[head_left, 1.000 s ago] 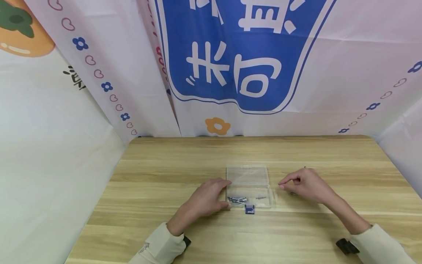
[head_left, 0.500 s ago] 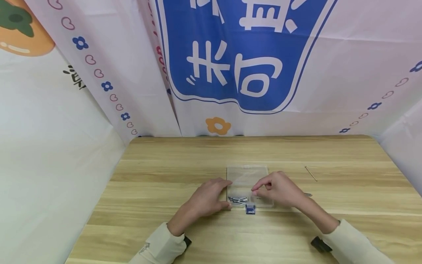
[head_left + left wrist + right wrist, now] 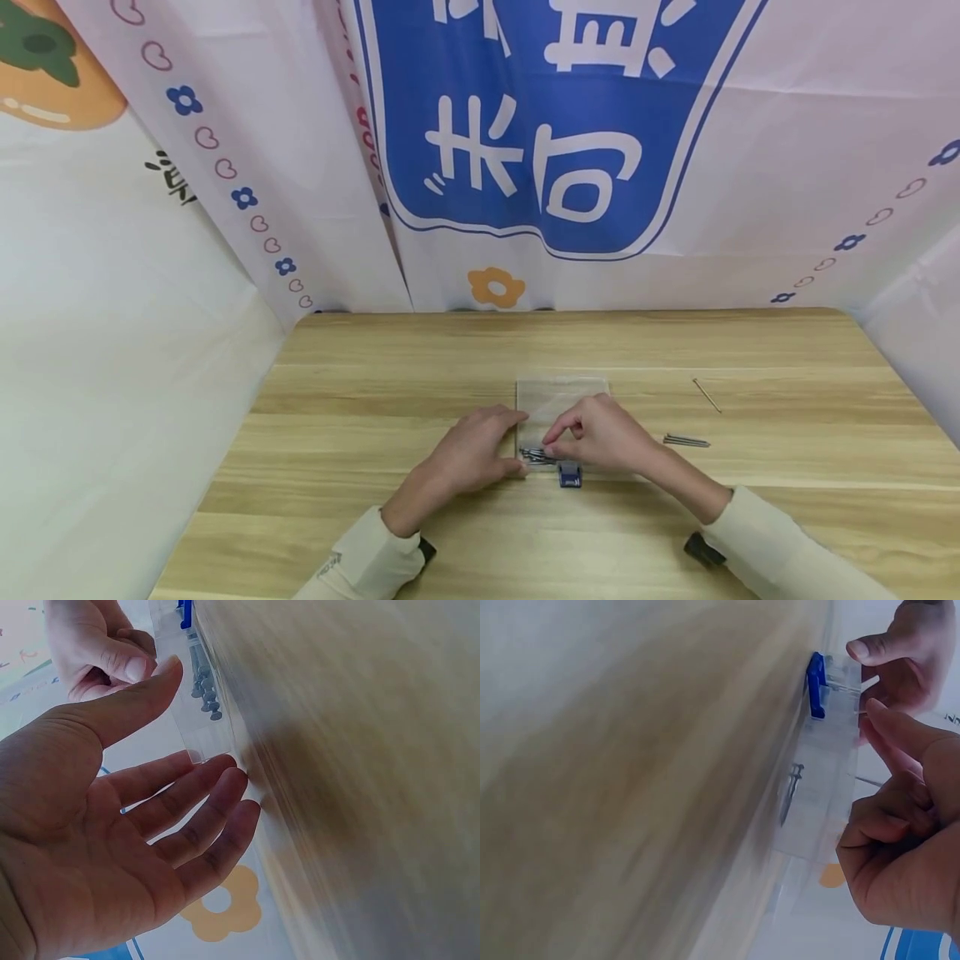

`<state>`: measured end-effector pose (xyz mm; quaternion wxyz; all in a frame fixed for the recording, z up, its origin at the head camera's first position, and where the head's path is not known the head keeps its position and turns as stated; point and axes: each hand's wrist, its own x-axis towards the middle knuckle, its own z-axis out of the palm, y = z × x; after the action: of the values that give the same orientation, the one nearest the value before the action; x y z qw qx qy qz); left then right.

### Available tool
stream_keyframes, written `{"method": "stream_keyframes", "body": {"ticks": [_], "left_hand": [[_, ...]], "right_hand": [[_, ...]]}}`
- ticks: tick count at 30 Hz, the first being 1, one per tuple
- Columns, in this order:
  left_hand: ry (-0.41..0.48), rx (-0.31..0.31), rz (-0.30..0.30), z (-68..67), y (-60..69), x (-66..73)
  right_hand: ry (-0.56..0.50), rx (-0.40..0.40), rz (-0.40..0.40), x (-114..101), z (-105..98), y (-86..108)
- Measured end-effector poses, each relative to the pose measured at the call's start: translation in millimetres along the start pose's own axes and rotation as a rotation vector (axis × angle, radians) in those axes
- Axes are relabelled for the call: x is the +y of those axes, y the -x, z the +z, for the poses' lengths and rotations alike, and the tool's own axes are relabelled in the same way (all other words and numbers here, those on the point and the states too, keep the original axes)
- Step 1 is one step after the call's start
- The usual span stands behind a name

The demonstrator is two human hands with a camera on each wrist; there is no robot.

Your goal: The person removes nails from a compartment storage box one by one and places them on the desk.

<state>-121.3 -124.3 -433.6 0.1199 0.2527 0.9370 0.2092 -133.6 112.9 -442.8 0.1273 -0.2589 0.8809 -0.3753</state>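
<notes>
A clear plastic box (image 3: 562, 400) lies unfolded on the table with a blue latch (image 3: 570, 476) at its front. Several nails (image 3: 534, 456) are heaped in the left part of its front compartment. My left hand (image 3: 476, 450) rests at the box's left end, fingers loosely bent, index fingertip against the corner in the left wrist view. Over the heap is my right hand (image 3: 600, 433), thumb and index finger pinched together. A thin sliver at its thumb tip in the right wrist view looks like a nail, mostly hidden. Another nail (image 3: 790, 795) lies in the right part.
To the right of the box, a few nails (image 3: 686, 441) lie together on the wooden table (image 3: 420, 358). Farther back is a single gold-coloured nail (image 3: 707, 395). A printed cloth (image 3: 660, 283) hangs behind the table.
My right hand has moved left from beside the box to over the nail heap, uncovering the nails on the table. The left hand has stayed at the box's left end.
</notes>
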Motion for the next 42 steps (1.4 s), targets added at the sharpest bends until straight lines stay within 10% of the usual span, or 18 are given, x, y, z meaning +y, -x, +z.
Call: {"method": "stream_keyframes", "body": {"ticks": [42], "left_hand": [[0.023, 0.008, 0.004, 0.5, -1.9, -2.2]], "right_hand": [[0.092, 0.054, -0.03, 1.5, 13.9, -6.6]]}}
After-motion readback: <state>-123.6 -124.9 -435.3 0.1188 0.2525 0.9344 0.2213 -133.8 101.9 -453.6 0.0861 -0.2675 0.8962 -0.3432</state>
